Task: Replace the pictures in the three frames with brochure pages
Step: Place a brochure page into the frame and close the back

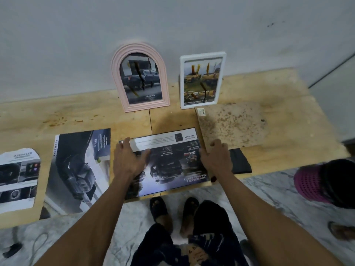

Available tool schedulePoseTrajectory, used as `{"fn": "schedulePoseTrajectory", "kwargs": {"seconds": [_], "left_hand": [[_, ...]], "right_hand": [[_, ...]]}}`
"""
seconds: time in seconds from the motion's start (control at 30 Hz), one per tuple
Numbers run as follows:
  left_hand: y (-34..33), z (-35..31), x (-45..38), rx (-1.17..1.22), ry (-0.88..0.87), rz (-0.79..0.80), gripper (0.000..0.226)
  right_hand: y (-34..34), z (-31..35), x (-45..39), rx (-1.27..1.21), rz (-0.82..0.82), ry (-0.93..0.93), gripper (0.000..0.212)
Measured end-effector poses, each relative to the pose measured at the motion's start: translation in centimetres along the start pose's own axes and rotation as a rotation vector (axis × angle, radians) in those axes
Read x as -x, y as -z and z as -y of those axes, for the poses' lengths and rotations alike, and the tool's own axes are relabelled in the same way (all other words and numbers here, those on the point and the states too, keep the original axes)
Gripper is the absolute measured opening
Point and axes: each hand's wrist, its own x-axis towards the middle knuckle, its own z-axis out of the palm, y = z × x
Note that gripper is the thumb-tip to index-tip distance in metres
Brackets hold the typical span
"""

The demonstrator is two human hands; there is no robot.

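While the brochure page (169,162) lies flat at the worktop's (269,89) near edge, your left hand (127,160) presses its left side with fingers spread; your right hand (217,156) rests loosely curled at its right edge.

Plywood table (269,89) against grey wall (172,20). Stained board (232,123) lies flat on it at 3 o'clock, small barcode label (201,112) at the board's far-left corner. Black cloth (240,160) at the board's near edge. Marble floor (269,198) below. Dark slippers (172,210) at 6 o'clock. Pink mesh cap (315,183) at 4 o'clock. Cable (38,244) on floor at 8 o'clock.
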Motion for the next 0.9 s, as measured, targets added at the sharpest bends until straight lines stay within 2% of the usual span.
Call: {"fn": "schedulePoseTrajectory", "kwargs": {"seconds": [0.13,0.37,0.53,0.67,0.8,0.9], "left_hand": [[-2.2,-5.9,-1.3,0.056,-0.096,0.092,0.068],[-7.5,-16.4,-2.4,0.078,-0.170,0.277,0.066],[-10.9,-22.1,-3.3,0.018,-0.036,0.311,0.058],[-12.4,-24.5,-3.4,-0.057,0.074,0.324,0.019],[-13.5,-24.9,-3.6,-0.003,0.166,0.290,0.030],[-14.7,-24.4,-4.1,0.000,0.221,0.279,0.026]], "right_hand": [[2.6,-2.0,-2.3,-0.072,-0.031,-0.075,0.036],[7.9,-7.1,-8.7,-0.131,-0.008,-0.192,0.045],[11.2,-10.4,-14.4,-0.059,-0.008,-0.250,0.052],[13.1,-11.6,-18.4,0.001,-0.022,-0.263,0.054],[13.8,-12.3,-20.7,-0.066,0.073,-0.299,0.053],[13.9,-12.6,-21.2,-0.098,0.101,-0.314,0.052]]}}
